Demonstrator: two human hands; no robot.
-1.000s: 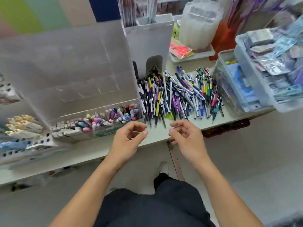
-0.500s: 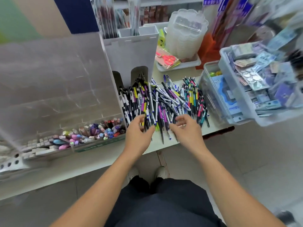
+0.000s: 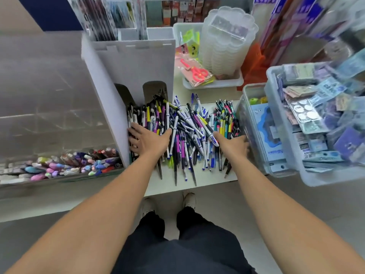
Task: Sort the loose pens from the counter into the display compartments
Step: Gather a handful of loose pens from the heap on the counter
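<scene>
Across the white counter (image 3: pixel 207 178) lies the pen pile (image 3: pixel 183 131), between my hands; left hand (image 3: pixel 148 141) rests flat, fingers spread, right hand (image 3: pixel 233 145) flat too, neither holding anything; display compartments (image 3: pixel 136 62) stand beyond my left fingertips.

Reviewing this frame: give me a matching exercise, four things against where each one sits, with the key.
Things:
1. left hand
2. right hand
3. pink scissors
4. pastel erasers

Places:
A. in the white tray behind the pen pile
B. on the pile's right side, beside the clear bin
C. in the low display left of the white stand
D. flat on the pile's left side, next to the white stand

Pairs: 1-D, 2-B, 3-A, 4-C
</scene>
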